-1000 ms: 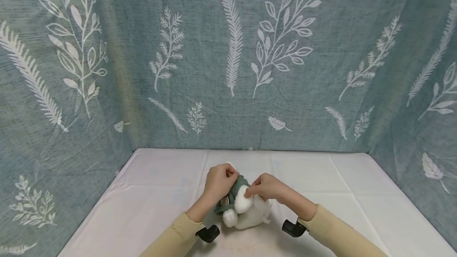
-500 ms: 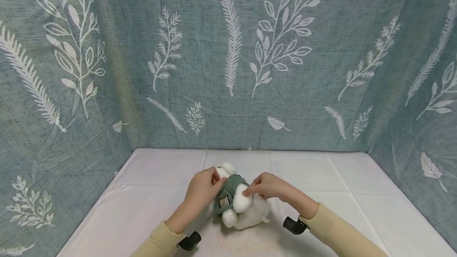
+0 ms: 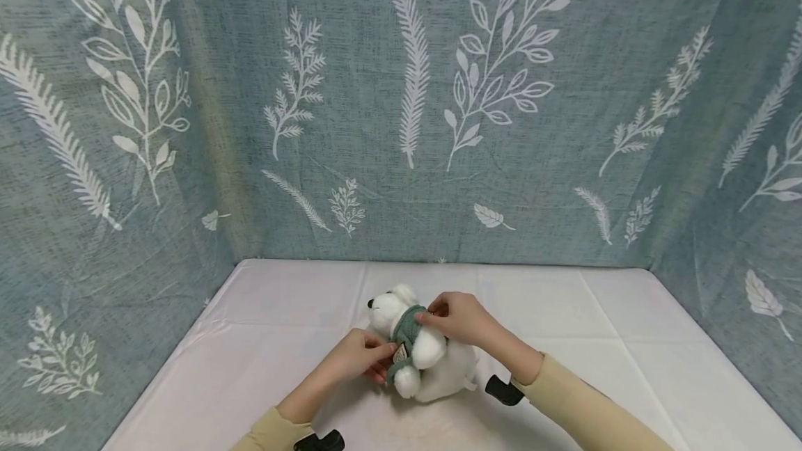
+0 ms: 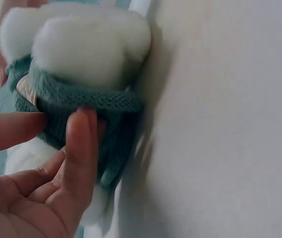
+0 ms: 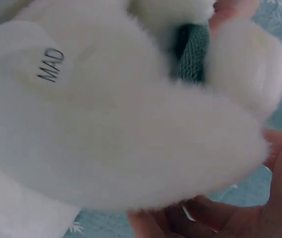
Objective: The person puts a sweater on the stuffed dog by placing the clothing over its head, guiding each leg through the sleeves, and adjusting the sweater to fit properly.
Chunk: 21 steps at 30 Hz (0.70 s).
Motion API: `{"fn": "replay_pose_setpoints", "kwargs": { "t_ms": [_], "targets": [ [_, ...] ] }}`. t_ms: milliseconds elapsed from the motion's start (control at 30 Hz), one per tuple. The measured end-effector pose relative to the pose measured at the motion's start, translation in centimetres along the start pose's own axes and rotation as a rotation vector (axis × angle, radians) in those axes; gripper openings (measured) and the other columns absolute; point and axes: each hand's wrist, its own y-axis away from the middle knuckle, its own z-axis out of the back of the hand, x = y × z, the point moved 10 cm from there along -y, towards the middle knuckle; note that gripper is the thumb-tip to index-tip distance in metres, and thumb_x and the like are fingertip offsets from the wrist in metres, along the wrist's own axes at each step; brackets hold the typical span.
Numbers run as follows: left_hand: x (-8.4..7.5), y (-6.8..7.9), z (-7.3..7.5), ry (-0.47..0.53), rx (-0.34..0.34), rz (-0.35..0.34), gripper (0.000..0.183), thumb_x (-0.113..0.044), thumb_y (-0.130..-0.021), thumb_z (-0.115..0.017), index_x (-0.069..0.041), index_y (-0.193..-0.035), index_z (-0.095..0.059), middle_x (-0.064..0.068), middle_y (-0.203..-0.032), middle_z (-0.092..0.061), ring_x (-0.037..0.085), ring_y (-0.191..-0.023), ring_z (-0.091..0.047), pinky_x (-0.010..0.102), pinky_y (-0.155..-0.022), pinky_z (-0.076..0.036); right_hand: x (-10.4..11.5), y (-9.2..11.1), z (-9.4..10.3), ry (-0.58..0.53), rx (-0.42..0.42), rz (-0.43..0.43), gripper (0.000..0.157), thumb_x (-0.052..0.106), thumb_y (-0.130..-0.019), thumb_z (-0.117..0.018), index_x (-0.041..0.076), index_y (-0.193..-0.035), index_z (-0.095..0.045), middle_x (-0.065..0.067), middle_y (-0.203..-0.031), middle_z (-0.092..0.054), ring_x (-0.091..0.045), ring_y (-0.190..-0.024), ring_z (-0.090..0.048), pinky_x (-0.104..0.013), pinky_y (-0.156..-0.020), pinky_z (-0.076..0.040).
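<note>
A white stuffed animal (image 3: 387, 312) with a black nose lies on its side on the table, head pointing to the far left. It wears a green knitted sweater (image 3: 409, 328) with a small label patch (image 3: 401, 353). My left hand (image 3: 358, 357) pinches the sweater's front near its hem; in the left wrist view the thumb and fingertips meet the knit (image 4: 86, 96) below the white limbs. My right hand (image 3: 462, 319) grips the upper side of the toy at the sweater. In the right wrist view the toy's white body (image 5: 131, 144) hides part of that hand's fingers.
A white cloth (image 3: 282, 319) with fold lines covers the table. Blue-green curtains (image 3: 351, 110) with white leaf prints hang behind it and along both sides. A white sewn-in tag (image 5: 27, 44) with dark letters sticks out from the toy. Black wrist cameras (image 3: 504, 390) sit under both sleeves.
My left hand has gone from the toy's head and neck down toward the sweater's front hem. My right hand has shifted from the white limb up to the sweater. The toy's face now shows.
</note>
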Motion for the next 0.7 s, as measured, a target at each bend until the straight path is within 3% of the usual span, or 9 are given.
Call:
{"fn": "replay_pose_setpoints", "kwargs": {
  "t_ms": [167,367,567,700],
  "targets": [
    [0.2,-0.3,-0.5,-0.003,-0.038,0.021,0.032,-0.025,-0.093,-0.060,0.005,-0.084,-0.066,-0.002,-0.069,-0.061,0.007,-0.055,-0.059,0.028,-0.057,-0.055,-0.8,-0.3,-0.3,0.030,0.088,-0.069,0.041,0.047,-0.086,-0.064,0.008,-0.098,-0.070,-0.004,-0.092,-0.068,-0.016,-0.082,-0.063,-0.032,-0.069,-0.052],
    [0.7,-0.2,-1.6,0.066,-0.051,0.084,0.030,-0.025,-0.095,-0.057,0.004,-0.090,-0.058,0.003,-0.078,-0.058,0.008,-0.061,-0.060,0.028,-0.062,-0.056,-1.4,-0.2,-0.5,0.041,0.161,-0.114,0.041,0.047,-0.086,-0.064,0.009,-0.096,-0.072,-0.003,-0.091,-0.068,-0.015,-0.081,-0.063,-0.033,-0.069,-0.052],
    [1.3,-0.4,-1.3,0.230,-0.147,0.121,0.027,-0.021,-0.092,-0.059,0.005,-0.097,-0.053,0.002,-0.082,-0.059,0.008,-0.070,-0.061,0.029,-0.069,-0.055,-2.1,0.1,-0.2,-0.023,0.159,-0.154,0.039,0.044,-0.086,-0.063,0.008,-0.100,-0.071,-0.004,-0.094,-0.068,-0.016,-0.083,-0.062,-0.034,-0.072,-0.051],
    [1.1,-0.7,-0.6,0.272,-0.241,0.127,0.028,-0.018,-0.089,-0.063,0.006,-0.101,-0.053,0.000,-0.079,-0.057,0.008,-0.067,-0.057,0.025,-0.065,-0.051,-2.7,0.2,-0.2,-0.124,0.157,-0.180,0.037,0.041,-0.087,-0.063,0.007,-0.100,-0.071,-0.003,-0.087,-0.066,-0.014,-0.077,-0.061,-0.034,-0.072,-0.052]
  ]
}}
